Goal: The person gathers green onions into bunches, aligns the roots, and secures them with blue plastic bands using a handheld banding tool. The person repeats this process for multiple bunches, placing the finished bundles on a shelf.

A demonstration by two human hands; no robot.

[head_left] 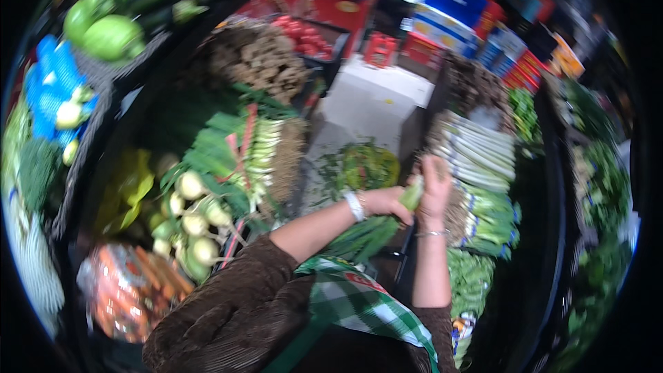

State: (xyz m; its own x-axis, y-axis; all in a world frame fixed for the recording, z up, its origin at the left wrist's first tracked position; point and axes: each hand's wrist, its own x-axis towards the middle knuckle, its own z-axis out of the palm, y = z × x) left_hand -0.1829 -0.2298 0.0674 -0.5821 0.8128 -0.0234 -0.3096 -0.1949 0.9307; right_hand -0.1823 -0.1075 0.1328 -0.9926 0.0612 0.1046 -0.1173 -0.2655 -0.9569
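In front of my apron, my left hand (388, 204) is wrapped round a leek (412, 194) with a pale green stalk. Its long dark green leaves (362, 238) trail down from my fist toward the apron. My right hand (435, 181) is at the upper end of the stalk, fingers bent around it. The root end is mostly covered by that hand and blurred. Just right of my right hand lie bundles of long white-stalked vegetables (480, 150) and banded green bunches (489, 217). Below my hands' far side, loose green trimmings (369, 164) lie in a heap.
On the left lie bundled leeks (266, 155), pale round turnips (204, 221) and a plastic bag of carrots (138, 287). Ginger-like roots (259, 62) and red radishes (304, 36) sit farther back. A white box (376, 97) and colourful cartons (449, 10) stand at the far side.
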